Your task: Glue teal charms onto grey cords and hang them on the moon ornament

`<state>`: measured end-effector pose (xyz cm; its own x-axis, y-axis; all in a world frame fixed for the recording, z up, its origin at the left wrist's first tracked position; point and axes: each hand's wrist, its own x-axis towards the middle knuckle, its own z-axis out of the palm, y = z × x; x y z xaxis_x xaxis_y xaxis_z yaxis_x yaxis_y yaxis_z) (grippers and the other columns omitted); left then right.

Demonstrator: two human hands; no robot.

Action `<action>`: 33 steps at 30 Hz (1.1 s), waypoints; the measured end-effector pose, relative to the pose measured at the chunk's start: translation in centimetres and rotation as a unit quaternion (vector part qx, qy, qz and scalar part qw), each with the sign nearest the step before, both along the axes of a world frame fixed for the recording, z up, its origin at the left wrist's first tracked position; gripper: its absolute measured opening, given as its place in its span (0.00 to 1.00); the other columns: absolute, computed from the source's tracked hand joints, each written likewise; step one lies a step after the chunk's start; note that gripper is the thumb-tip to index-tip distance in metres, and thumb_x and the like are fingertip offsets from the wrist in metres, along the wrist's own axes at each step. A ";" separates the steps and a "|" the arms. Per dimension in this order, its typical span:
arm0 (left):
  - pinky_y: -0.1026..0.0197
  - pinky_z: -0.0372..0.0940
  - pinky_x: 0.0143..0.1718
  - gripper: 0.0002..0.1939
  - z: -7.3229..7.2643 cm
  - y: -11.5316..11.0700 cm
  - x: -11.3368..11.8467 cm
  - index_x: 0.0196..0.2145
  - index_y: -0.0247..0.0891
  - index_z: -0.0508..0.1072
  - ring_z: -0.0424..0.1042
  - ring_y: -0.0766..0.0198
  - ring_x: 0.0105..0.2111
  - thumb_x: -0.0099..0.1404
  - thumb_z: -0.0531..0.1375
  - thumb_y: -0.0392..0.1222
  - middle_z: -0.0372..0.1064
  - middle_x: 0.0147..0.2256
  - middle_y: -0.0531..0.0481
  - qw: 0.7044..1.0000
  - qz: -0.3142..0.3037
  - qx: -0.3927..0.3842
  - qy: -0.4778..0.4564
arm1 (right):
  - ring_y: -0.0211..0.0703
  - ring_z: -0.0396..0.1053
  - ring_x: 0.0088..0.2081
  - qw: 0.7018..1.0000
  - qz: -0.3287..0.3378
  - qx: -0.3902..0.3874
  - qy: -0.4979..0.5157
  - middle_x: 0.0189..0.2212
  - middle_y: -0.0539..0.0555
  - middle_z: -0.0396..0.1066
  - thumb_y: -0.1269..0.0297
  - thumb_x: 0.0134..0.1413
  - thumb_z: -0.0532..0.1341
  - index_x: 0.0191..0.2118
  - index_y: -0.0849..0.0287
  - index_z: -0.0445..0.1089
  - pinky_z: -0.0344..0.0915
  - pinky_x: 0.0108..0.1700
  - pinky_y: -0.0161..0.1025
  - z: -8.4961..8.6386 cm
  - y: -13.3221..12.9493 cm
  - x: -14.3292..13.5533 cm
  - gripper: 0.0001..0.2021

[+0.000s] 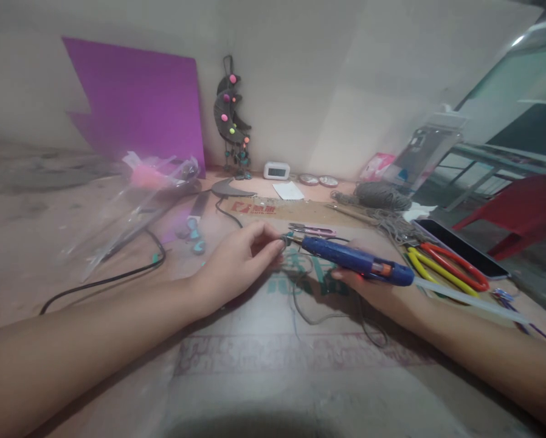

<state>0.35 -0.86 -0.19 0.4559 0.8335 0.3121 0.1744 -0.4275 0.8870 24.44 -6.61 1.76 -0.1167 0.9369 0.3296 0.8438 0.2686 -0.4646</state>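
Observation:
My left hand point(248, 258) pinches a small dark teal piece point(287, 237) between thumb and fingertips; its exact kind is too small to make out. In my right hand point(373, 289) is a blue hot glue gun point(346, 255), gripped from below, with a long clear glue stick point(469, 299) coming out of its rear end. The gun's metal nozzle is at the teal piece, close to my left fingertips. Below the hands, a thin grey cord point(321, 319) loops over the plastic-covered work surface point(300, 395). Thread snips point(314, 230) lie just beyond the nozzle.
To the right are grey yarn point(382, 196), yellow-handled point(441, 275) and red-handled point(458, 266) tools and a phone point(459, 246). A plastic bag point(149, 188) and a black cable point(104, 281) lie left. A moon-shaped hanging point(227, 115), purple board point(145, 103) and small clock point(276, 171) are behind.

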 end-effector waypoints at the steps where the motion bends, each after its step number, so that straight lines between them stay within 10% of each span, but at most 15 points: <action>1: 0.62 0.67 0.32 0.08 0.0 0.0 0.0 0.33 0.38 0.66 0.73 0.65 0.29 0.68 0.56 0.45 0.73 0.29 0.52 1.000 0.000 0.001 0.002 | 0.41 0.69 0.25 1.000 -0.001 -0.003 0.003 0.23 0.48 0.72 0.59 0.49 0.64 0.28 0.53 0.68 0.65 0.25 0.37 0.0 0.0 0.0 0.06; 33: 0.63 0.65 0.31 0.08 0.2 -0.1 -0.1 0.33 0.38 0.66 0.72 0.65 0.29 0.68 0.56 0.45 0.73 0.30 0.52 1.000 0.008 0.005 0.011 | 0.42 0.70 0.25 1.000 -0.009 -0.001 0.001 0.22 0.47 0.72 0.60 0.49 0.64 0.28 0.52 0.69 0.65 0.26 0.37 0.1 -0.1 -0.1 0.05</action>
<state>0.28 -1.00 0.04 0.4498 0.8373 0.3108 0.1996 -0.4335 0.8788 24.33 -6.70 1.82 -0.0988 0.9395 0.3281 0.8480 0.2520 -0.4662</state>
